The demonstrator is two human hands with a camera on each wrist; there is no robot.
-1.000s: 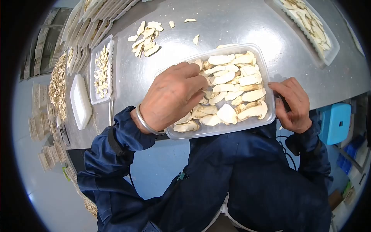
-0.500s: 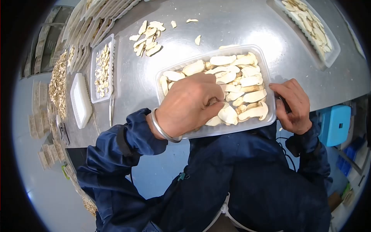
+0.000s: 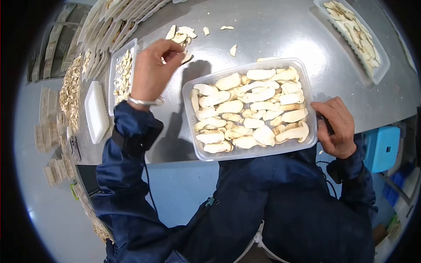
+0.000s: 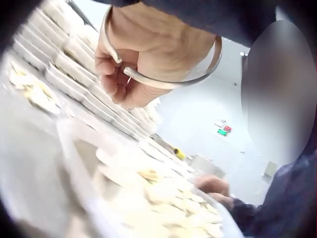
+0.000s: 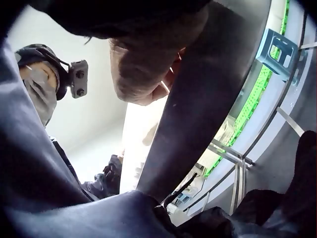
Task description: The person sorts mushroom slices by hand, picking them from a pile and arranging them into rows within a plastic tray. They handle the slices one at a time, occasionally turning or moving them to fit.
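Note:
A clear plastic tray (image 3: 189,127) full of mushroom slices (image 3: 265,136), laid in rough rows, sits at the table's front edge. My left hand (image 3: 153,72), with a bangle at the wrist, is up off the table to the tray's left. Its fingers bend in toward the thumb, with the tips right at a slice in the loose pile of mushroom pieces (image 3: 186,31); I cannot tell whether they pinch it. My right hand (image 3: 337,127) rests at the tray's right rim, fingers slightly bent and touching it. In the right wrist view that hand (image 5: 143,69) is in shadow.
Another tray of slices (image 3: 376,72) stands at the back right. On the left are a tray of small pieces (image 3: 112,65), an upturned white tray (image 3: 95,111) and stacked filled trays (image 3: 103,33). Stray mushroom bits (image 3: 233,50) dot the metal table (image 3: 272,26).
My left hand has left the slices inside the tray and moved up and left to the loose pile, uncovering the tray's left half. My right hand stays at the rim.

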